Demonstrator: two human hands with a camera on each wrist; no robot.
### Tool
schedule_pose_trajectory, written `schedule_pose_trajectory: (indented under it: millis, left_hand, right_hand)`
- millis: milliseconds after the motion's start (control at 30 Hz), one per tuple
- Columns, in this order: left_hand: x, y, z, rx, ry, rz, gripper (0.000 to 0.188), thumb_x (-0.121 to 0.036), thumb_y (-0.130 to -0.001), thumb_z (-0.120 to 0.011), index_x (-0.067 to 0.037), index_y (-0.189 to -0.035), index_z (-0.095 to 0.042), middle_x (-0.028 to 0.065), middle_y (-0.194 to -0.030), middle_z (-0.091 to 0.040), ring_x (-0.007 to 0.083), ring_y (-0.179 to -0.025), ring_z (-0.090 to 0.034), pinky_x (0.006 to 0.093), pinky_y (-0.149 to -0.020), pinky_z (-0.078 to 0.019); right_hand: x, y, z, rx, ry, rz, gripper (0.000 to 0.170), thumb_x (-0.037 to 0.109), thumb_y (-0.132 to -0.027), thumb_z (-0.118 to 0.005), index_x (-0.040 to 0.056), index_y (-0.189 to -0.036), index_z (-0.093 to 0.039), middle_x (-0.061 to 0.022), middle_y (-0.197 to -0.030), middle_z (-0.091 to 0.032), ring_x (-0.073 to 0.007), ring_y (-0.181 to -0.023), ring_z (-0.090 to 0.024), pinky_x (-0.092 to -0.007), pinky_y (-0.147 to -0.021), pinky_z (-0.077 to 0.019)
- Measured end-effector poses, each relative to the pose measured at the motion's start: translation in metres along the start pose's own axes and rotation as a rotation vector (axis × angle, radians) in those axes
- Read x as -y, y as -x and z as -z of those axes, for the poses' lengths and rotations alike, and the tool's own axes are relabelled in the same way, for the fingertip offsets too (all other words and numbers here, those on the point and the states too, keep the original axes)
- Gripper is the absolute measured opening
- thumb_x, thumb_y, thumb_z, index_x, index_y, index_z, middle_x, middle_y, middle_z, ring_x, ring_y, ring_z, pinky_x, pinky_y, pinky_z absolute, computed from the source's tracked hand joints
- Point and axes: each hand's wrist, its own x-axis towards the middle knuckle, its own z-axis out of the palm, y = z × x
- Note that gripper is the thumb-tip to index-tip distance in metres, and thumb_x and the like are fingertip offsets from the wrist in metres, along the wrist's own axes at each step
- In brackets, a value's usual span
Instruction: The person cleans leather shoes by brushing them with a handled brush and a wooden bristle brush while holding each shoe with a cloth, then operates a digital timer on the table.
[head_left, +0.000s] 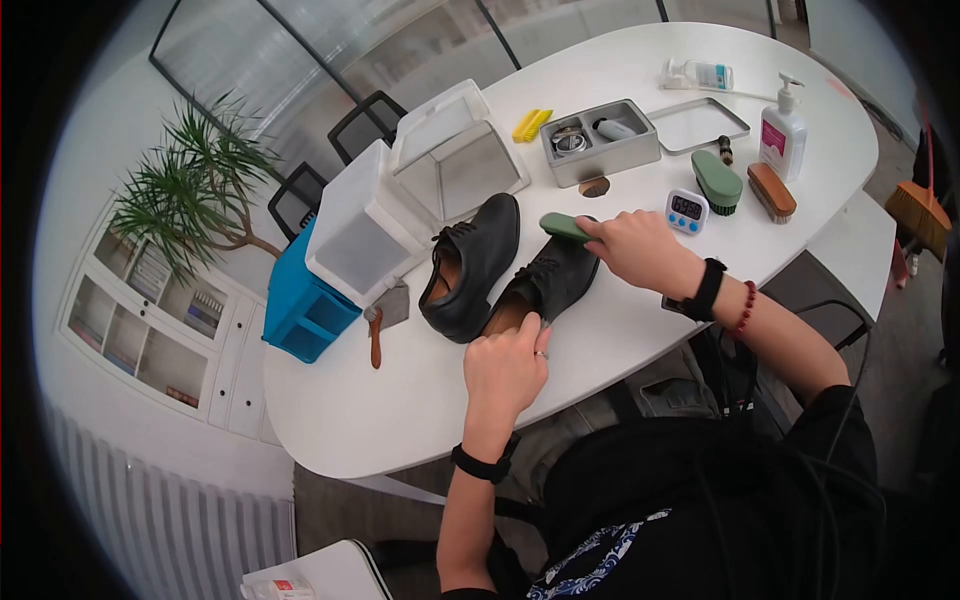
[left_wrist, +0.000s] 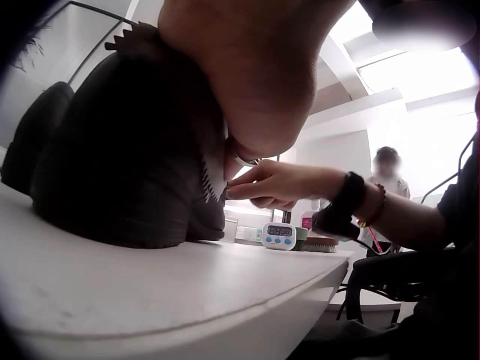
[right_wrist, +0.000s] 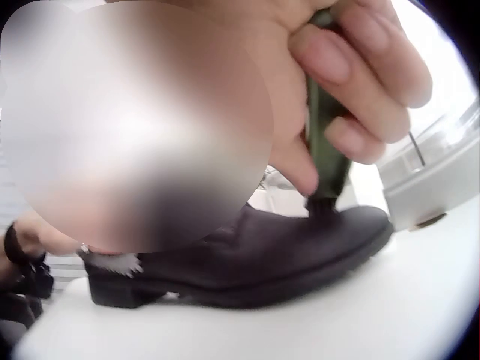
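Observation:
Two black lace-up shoes stand side by side on the white table [head_left: 380, 440]. At the heel of the nearer shoe [head_left: 572, 272], my left hand [head_left: 505, 370] grips the opening's back edge with curled fingers. My right hand [head_left: 640, 250] pinches a green-handled brush [head_left: 565, 227] over that shoe's toe; in the right wrist view the bristles of the brush [right_wrist: 327, 142] touch the top of the shoe [right_wrist: 277, 259]. The other shoe [head_left: 472, 265] stands to the left, untouched. Part of the heel is hidden behind my left hand.
Right of the shoes are a timer [head_left: 687, 211], another green brush [head_left: 717, 182], a brown brush [head_left: 771, 192] and a pump bottle [head_left: 783, 132]. Behind stand a metal tin [head_left: 605, 158] and yellow brush [head_left: 532, 125]. White boxes [head_left: 362, 225] and a blue holder [head_left: 308, 300] are left.

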Motion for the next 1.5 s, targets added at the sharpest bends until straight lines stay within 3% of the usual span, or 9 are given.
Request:
schedule_pose_trajectory:
  millis: [167,233,367,700,1000,1133,1200,1333,1500]
  left_hand:
    - [-0.003,-0.001,-0.002,-0.011,-0.048,0.027,0.022,-0.027,-0.094,-0.064,-0.010,-0.082,-0.058,0.0091,-0.057,-0.060,0.0313,-0.050,-0.061,0.0420,-0.051,-0.0468]
    - [-0.004,0.000,-0.001,-0.003,-0.075,0.047,0.022,-0.027,-0.094,-0.064,-0.010,-0.081,-0.057,0.0090,-0.057,-0.060,0.0311,-0.050,-0.061,0.0416,-0.051,-0.0464]
    - [-0.004,0.000,-0.001,-0.006,-0.054,0.050,0.023,-0.028,-0.094,-0.064,-0.010,-0.081,-0.057,0.0089,-0.057,-0.060,0.0316,-0.050,-0.061,0.0413,-0.051,-0.0460]
    - [-0.006,0.000,-0.004,-0.029,-0.043,0.070,0.022,-0.027,-0.093,-0.065,-0.010,-0.082,-0.058,0.0096,-0.057,-0.060,0.0325,-0.050,-0.062,0.0425,-0.051,-0.0470]
    - [-0.005,0.000,-0.006,-0.034,-0.063,0.129,0.022,-0.028,-0.093,-0.064,-0.010,-0.082,-0.057,0.0112,-0.057,-0.060,0.0335,-0.052,-0.063,0.0440,-0.050,-0.0463]
    - [-0.004,0.000,-0.008,-0.049,-0.080,0.139,0.024,-0.029,-0.094,-0.063,-0.009,-0.082,-0.058,0.0120,-0.056,-0.060,0.0351,-0.052,-0.062,0.0450,-0.049,-0.0457]
    - [-0.003,-0.001,-0.008,-0.056,-0.095,0.135,0.024,-0.029,-0.094,-0.063,-0.009,-0.083,-0.058,0.0117,-0.057,-0.060,0.0346,-0.052,-0.063,0.0446,-0.049,-0.0459]
    - [-0.008,0.000,-0.008,-0.010,-0.131,0.166,0.023,-0.028,-0.094,-0.064,-0.009,-0.084,-0.058,0.0108,-0.058,-0.061,0.0331,-0.053,-0.063,0.0434,-0.050,-0.0466]
    - [-0.011,0.001,-0.010,-0.033,-0.167,0.163,0.022,-0.027,-0.094,-0.065,-0.009,-0.084,-0.058,0.0105,-0.058,-0.061,0.0324,-0.053,-0.063,0.0426,-0.050,-0.0470]
  right_hand:
    - [-0.004,-0.002,0.004,-0.026,-0.157,-0.068,0.020,0.023,-0.090,-0.068,0.0056,-0.099,-0.069,-0.0163,-0.071,-0.068,-0.0375,-0.069,-0.069,-0.0471,-0.062,-0.0537]
    - [0.011,0.006,0.035,0.173,0.010,0.005,0.027,0.023,-0.095,-0.064,0.0061,-0.115,-0.068,-0.0149,-0.069,-0.067,-0.0366,-0.069,-0.067,-0.0485,-0.064,-0.0508]
    - [0.033,0.030,0.078,0.242,0.107,0.073,0.023,0.022,-0.093,-0.066,0.0049,-0.109,-0.069,-0.0136,-0.067,-0.066,-0.0347,-0.067,-0.067,-0.0462,-0.061,-0.0502]
    - [-0.016,-0.003,0.000,-0.025,-0.005,-0.073,0.024,0.022,-0.097,-0.062,0.0095,-0.116,-0.065,-0.0148,-0.067,-0.065,-0.0371,-0.066,-0.066,-0.0480,-0.060,-0.0507]
    - [-0.004,0.004,0.074,0.253,-0.010,-0.085,0.026,0.028,-0.094,-0.064,0.0148,-0.114,-0.075,-0.0167,-0.082,-0.070,-0.0379,-0.082,-0.068,-0.0474,-0.075,-0.0527]
    - [-0.069,-0.013,0.048,0.156,0.042,-0.160,0.024,0.022,-0.095,-0.061,0.0066,-0.110,-0.070,-0.0206,-0.087,-0.069,-0.0404,-0.085,-0.067,-0.0492,-0.078,-0.0522]
    - [-0.090,-0.016,0.044,0.102,0.064,-0.294,0.019,0.008,-0.086,-0.057,-0.0003,-0.095,-0.071,-0.0252,-0.090,-0.070,-0.0433,-0.089,-0.068,-0.0507,-0.083,-0.0540]
    - [-0.097,-0.017,0.026,0.147,0.016,-0.304,0.022,0.004,-0.082,-0.052,-0.0036,-0.091,-0.070,-0.0277,-0.091,-0.069,-0.0450,-0.091,-0.068,-0.0508,-0.085,-0.0541]
    - [-0.061,-0.006,0.041,0.234,0.245,-0.225,0.030,0.027,-0.090,-0.062,-0.0009,-0.094,-0.073,-0.0246,-0.095,-0.072,-0.0406,-0.095,-0.070,-0.0459,-0.086,-0.0552]
